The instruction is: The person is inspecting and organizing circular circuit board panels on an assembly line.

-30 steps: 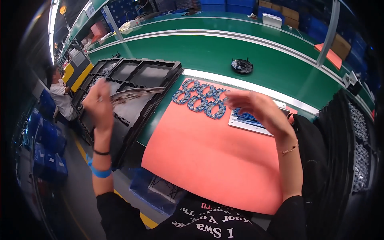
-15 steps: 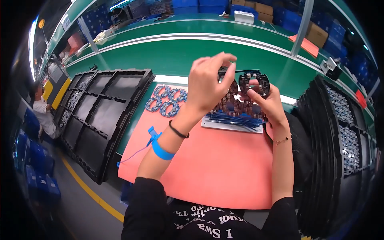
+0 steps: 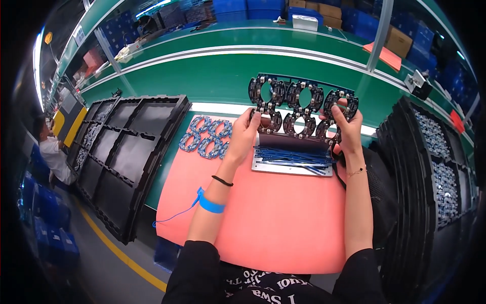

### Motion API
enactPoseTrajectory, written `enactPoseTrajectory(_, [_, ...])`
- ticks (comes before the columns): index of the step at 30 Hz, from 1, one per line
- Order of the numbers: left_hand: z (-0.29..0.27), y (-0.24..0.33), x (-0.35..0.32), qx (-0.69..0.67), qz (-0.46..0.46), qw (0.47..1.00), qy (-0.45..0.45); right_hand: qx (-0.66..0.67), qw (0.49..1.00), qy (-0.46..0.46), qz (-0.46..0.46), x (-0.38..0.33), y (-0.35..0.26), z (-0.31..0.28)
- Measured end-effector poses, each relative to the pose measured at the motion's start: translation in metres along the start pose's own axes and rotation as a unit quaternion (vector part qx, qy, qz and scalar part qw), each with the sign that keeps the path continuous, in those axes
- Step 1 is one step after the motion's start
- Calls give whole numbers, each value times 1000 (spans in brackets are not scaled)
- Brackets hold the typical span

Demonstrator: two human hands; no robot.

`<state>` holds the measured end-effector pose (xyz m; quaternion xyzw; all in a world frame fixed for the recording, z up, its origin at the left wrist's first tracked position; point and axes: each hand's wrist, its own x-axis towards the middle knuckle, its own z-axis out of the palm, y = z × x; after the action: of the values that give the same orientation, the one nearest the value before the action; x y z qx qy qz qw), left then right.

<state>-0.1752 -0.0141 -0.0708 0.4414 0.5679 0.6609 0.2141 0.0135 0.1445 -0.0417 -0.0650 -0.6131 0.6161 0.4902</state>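
A dark circuit board panel (image 3: 299,124) of several joined ring-shaped boards is held up in front of me. My left hand (image 3: 244,137) pinches its lower left edge. At its right end my right hand (image 3: 347,126) grips it, with the thumb on the near face. Just below the panel stands a metal fixture plate (image 3: 291,171) with thin blue strips (image 3: 293,156) lying across it. To the left, several blue ring-shaped circuit boards (image 3: 209,147) lie in a group on the pink mat (image 3: 258,218). A blue wrist strap (image 3: 210,204) circles my left forearm.
Black compartment trays (image 3: 126,137) stand at the left. More stacked trays (image 3: 435,167) at the right hold many small boards. A dark mesh bag (image 3: 377,182) sits beside my right forearm. Beyond the green bench (image 3: 202,76) are blue bins (image 3: 233,11). A person (image 3: 58,154) is at far left.
My left hand has come down from above the panel and now holds its lower left edge. The panel has turned its face toward me; my right hand has kept its hold.
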Motion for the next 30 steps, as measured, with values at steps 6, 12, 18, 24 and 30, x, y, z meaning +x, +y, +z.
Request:
enactPoseTrajectory(6, [-2,-2,-1,-28,72,996,35,-72,995,68,17,4,12,1])
enactPoseTrajectory(12, [1,-2,-3,-12,67,996,52,-127,987,93,-11,4,6,9])
enactPoseTrajectory(18, [5,-8,-3,-62,104,991,56,-123,987,96,-30,1,9,5])
enactPoseTrajectory(24, [5,-12,-4,-57,96,992,58,-108,989,97,-41,2,15,2])
enactPoseTrajectory(30, [3,-10,-3,-60,108,989,75,-75,993,52,-75,4,6,6])
